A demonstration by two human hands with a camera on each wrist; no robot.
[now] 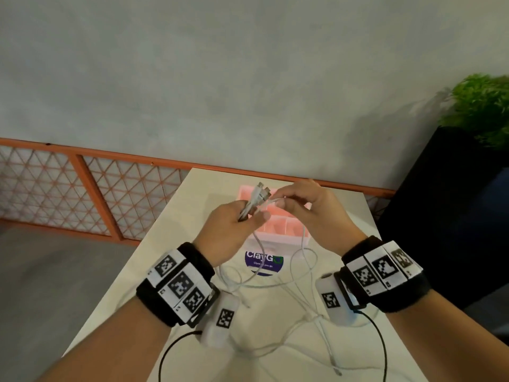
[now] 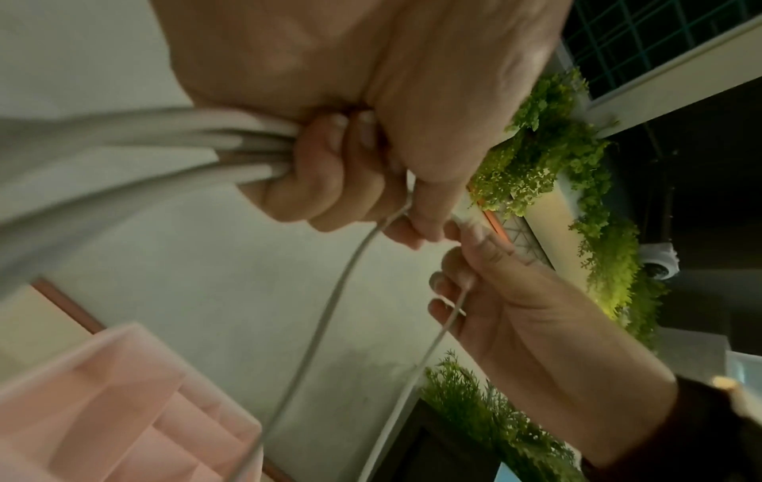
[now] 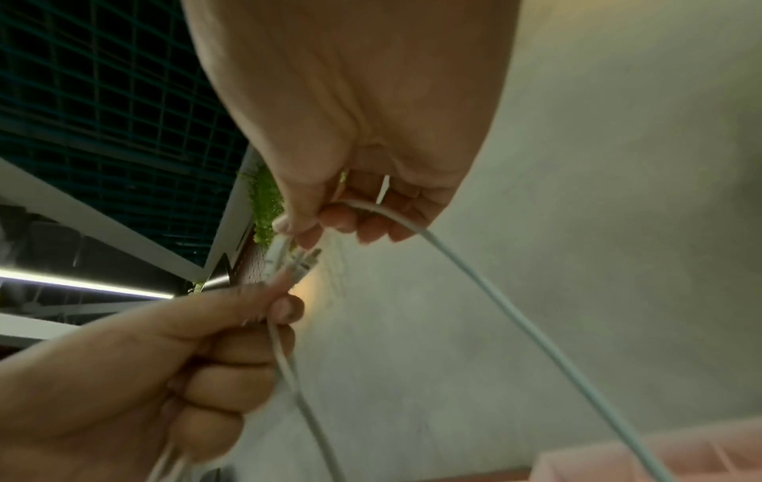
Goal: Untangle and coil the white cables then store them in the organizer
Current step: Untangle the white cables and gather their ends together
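My left hand (image 1: 237, 219) is raised over the table and grips a bundle of white cables (image 1: 254, 201), their plug ends (image 1: 261, 190) sticking up past the fist. In the left wrist view the strands (image 2: 247, 146) run through the curled fingers (image 2: 329, 182). My right hand (image 1: 303, 201) pinches one white cable (image 3: 474, 277) right beside the plugs (image 3: 297, 261). That cable (image 2: 329, 293) hangs down in loops to a loose tangle of cables (image 1: 297, 288) on the table. The pink organizer (image 1: 278, 227) sits just beyond and below both hands.
The cream table (image 1: 176, 244) carries a round purple sticker (image 1: 263, 261) under the cables. An orange lattice railing (image 1: 96, 188) runs behind the table. A black planter (image 1: 451, 205) with green foliage (image 1: 482, 106) stands at the right. Black wrist-camera leads (image 1: 377, 343) trail across the near table.
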